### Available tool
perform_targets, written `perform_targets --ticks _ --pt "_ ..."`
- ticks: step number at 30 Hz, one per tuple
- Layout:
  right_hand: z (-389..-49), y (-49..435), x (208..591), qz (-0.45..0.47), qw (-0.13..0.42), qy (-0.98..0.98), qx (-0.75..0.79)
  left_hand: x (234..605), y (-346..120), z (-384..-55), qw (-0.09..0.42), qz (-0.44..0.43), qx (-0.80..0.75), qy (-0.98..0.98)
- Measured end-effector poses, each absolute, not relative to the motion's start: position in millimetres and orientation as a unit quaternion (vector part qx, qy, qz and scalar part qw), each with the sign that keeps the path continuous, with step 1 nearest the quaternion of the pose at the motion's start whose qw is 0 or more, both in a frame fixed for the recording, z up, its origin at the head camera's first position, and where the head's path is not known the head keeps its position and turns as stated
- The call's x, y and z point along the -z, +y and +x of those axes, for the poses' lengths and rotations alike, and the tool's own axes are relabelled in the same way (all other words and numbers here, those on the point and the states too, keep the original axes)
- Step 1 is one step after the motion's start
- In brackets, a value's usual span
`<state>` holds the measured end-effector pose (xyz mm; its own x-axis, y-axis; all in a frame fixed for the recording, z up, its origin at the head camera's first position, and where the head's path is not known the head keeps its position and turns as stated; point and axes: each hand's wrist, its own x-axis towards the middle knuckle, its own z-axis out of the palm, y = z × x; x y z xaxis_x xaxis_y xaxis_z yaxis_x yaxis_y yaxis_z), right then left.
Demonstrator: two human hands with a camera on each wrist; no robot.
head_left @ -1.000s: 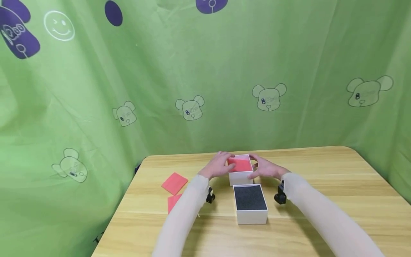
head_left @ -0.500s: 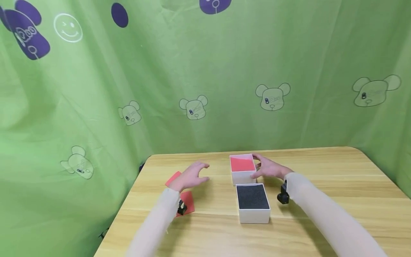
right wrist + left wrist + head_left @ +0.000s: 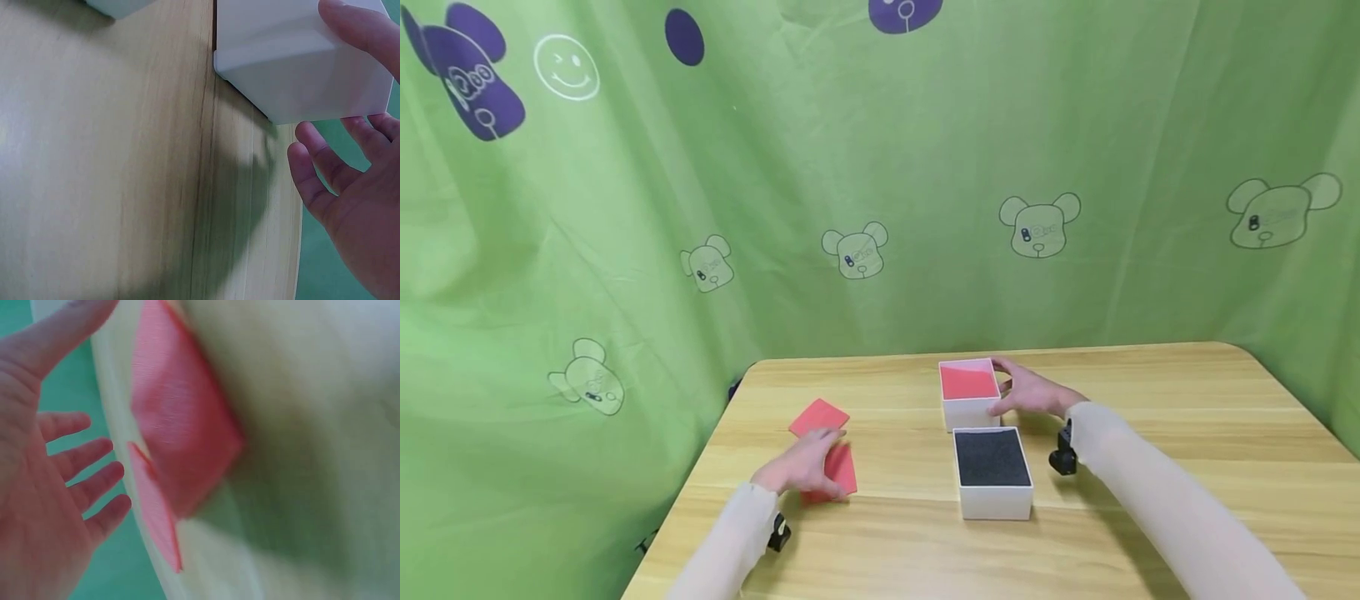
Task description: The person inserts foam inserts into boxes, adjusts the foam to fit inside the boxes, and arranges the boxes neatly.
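In the head view my left hand (image 3: 805, 467) reaches over a red cloth square (image 3: 842, 467), fingers spread and nothing between them. A second red cloth square (image 3: 820, 417) lies just behind it. In the left wrist view the nearer red cloth (image 3: 187, 419) looks folded, with a raised edge, beside my hand's thumb. My right hand (image 3: 1028, 392) holds the right side of a white box (image 3: 972, 412) that has a red cloth (image 3: 967, 383) inside. Thumb on one face, fingertips at the far edge, it grips the box in the right wrist view.
Directly in front of the held box stands a second white box (image 3: 996, 502) with a black cloth (image 3: 992, 457) inside. Both are on a wooden table (image 3: 910, 550). A green patterned curtain (image 3: 925, 167) hangs behind the table and along its left.
My left hand has let go of the rear box and moved left and toward me, over the red cloth squares. The right hand stays on the box. The view has shifted slightly.
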<state>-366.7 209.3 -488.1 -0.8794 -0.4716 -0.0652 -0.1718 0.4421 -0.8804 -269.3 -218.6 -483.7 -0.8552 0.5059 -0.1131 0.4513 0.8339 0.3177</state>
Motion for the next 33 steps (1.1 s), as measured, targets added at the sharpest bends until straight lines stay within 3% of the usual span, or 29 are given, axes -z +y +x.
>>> perform_targets --ticks 17,33 --pt "-366 208 487 -0.196 0.150 0.835 0.492 496 -220 -267 0.109 0.225 -0.093 0.964" --pt "-368 206 487 -0.200 0.151 0.836 0.488 483 -196 -273 0.075 0.237 -0.154 0.956"
